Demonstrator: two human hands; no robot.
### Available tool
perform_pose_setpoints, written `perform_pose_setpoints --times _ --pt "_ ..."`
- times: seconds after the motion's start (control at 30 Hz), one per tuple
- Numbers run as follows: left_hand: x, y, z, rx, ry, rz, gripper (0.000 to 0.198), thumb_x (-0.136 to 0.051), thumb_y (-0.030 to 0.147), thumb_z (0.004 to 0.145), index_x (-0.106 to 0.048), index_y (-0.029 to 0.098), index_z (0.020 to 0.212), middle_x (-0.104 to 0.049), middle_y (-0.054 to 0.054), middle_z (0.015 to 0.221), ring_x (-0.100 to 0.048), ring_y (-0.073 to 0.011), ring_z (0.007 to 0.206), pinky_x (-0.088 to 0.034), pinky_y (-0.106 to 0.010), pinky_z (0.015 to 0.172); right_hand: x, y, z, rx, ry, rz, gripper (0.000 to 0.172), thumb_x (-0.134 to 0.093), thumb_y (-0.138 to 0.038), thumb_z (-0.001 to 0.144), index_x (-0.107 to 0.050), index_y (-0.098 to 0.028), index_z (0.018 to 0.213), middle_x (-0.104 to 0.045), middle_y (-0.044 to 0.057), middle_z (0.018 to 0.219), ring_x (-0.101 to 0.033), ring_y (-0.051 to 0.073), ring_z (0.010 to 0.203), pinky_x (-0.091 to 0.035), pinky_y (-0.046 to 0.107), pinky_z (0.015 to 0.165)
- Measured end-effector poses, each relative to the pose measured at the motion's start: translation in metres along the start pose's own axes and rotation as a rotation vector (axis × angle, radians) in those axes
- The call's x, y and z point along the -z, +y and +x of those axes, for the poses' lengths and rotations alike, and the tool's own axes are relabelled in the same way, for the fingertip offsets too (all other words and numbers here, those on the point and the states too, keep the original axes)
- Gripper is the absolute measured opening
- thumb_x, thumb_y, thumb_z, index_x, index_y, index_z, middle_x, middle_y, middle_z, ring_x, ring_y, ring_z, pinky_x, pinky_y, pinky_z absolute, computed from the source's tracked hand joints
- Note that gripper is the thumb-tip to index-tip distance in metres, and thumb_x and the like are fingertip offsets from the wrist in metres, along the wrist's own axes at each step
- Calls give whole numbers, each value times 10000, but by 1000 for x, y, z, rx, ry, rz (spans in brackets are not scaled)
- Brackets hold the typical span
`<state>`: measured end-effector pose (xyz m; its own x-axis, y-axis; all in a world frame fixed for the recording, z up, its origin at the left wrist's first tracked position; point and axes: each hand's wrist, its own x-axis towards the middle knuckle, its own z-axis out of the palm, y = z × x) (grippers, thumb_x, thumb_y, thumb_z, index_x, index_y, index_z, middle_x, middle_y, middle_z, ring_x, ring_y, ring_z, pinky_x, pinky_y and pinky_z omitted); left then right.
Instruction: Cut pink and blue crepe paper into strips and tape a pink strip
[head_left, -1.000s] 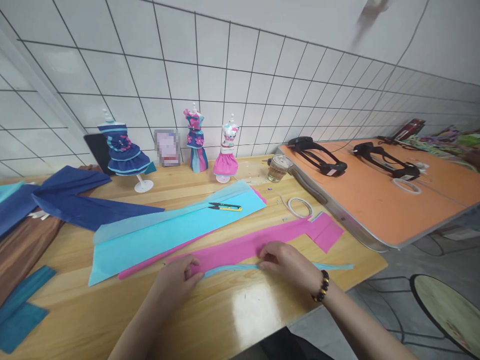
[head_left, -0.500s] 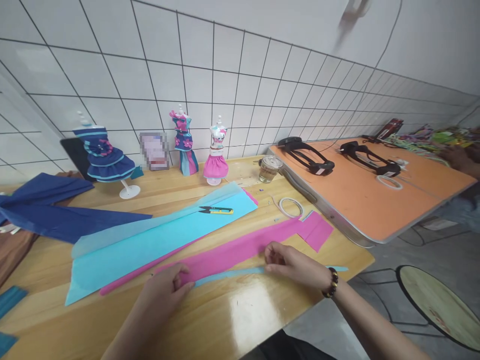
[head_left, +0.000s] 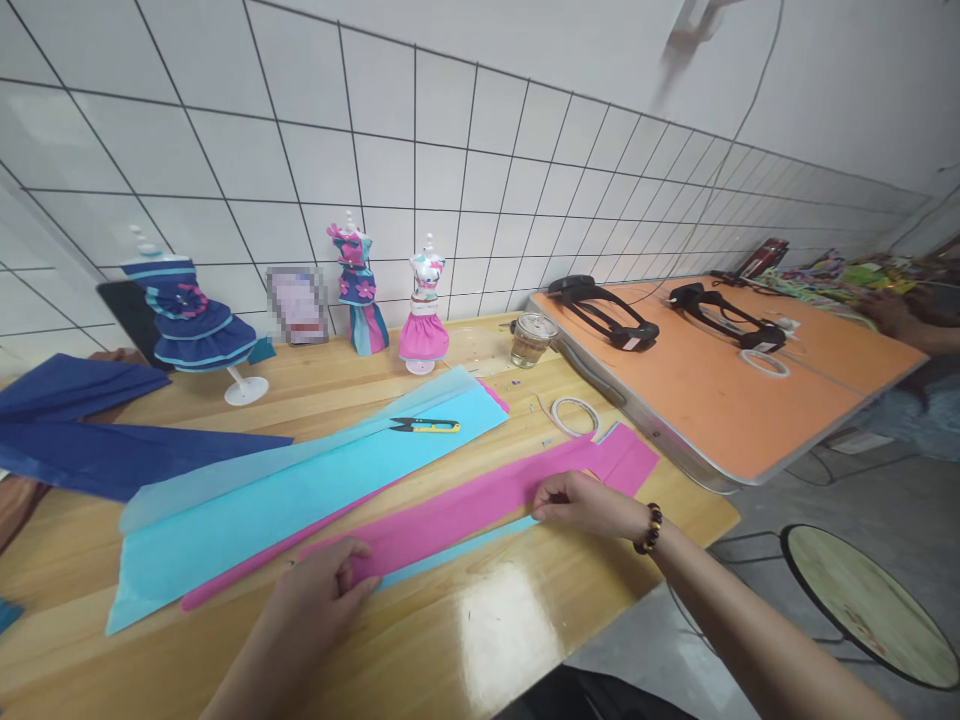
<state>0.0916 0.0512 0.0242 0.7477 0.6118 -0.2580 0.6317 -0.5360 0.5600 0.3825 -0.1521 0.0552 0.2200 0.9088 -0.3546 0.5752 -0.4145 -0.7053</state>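
A narrow light blue strip [head_left: 459,550] runs along the front edge of a long pink strip of cloth [head_left: 465,500]. At its left end, my left hand [head_left: 322,590] pinches the blue strip between thumb and finger, over the pink cloth. My right hand [head_left: 589,505] is closed on the blue strip farther right, fingertips at the pink edge. Between the hands the blue strip lies nearly straight. Behind them is a wide turquoise sheet [head_left: 300,510] with yellow-and-black thread snips [head_left: 425,425] lying on it.
Three small dress forms in doll clothes stand along the tiled wall, including one in a pink skirt [head_left: 424,335]. A tape roll [head_left: 575,416] and a lidded cup [head_left: 532,340] sit at the back. Dark blue cloth [head_left: 142,450] lies left. An orange table [head_left: 705,390] adjoins at right.
The blue strip between my hands has become straighter and lies closer along the pink edge. Its tail beyond my right wrist no longer shows. The view has shifted slightly.
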Motion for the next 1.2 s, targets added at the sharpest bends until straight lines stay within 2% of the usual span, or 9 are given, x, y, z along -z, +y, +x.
perform_pose_setpoints --times 0.17,0.37,0.57,1.0,1.2 --pt "-1 -3 1 -12 12 -4 294 -480 387 704 -601 212 907 -520 33 589 -499 -156 582 -345 -249 559 2 1 1 -12 96 -45 180 -506 -315 785 -615 -172 782 -628 4 748 -546 134 683 -415 241 638" --pt "-4 -3 2 -11 28 5 290 -461 403 712 -604 216 882 -514 35 568 -488 -148 555 -339 -241 540 4 6 4 -10 151 -68 197 -492 -325 795 -599 -165 755 -594 7 734 -514 121 647 -407 237 608" --pt "-4 -2 2 0 43 -6 293 -461 415 702 -601 224 874 -522 37 571 -502 -154 565 -339 -240 535 6 12 10 -8 157 -52 185 -479 -299 793 -592 -157 755 -586 12 723 -513 124 644 -412 246 613" --pt "-4 -6 4 1 -28 18 313 -454 415 709 -596 220 909 -500 40 572 -487 -147 536 -340 -244 532 7 19 15 -76 178 -50 185 -532 -318 733 -592 -153 674 -577 -7 637 -500 117 586 -381 232 543" --pt "-6 -6 3 -2 30 -7 300 -459 421 706 -602 223 881 -518 36 575 -483 -145 540 -346 -244 540 7 20 16 -85 186 -52 188 -530 -319 726 -589 -152 663 -570 -13 623 -480 107 562 -361 226 526"
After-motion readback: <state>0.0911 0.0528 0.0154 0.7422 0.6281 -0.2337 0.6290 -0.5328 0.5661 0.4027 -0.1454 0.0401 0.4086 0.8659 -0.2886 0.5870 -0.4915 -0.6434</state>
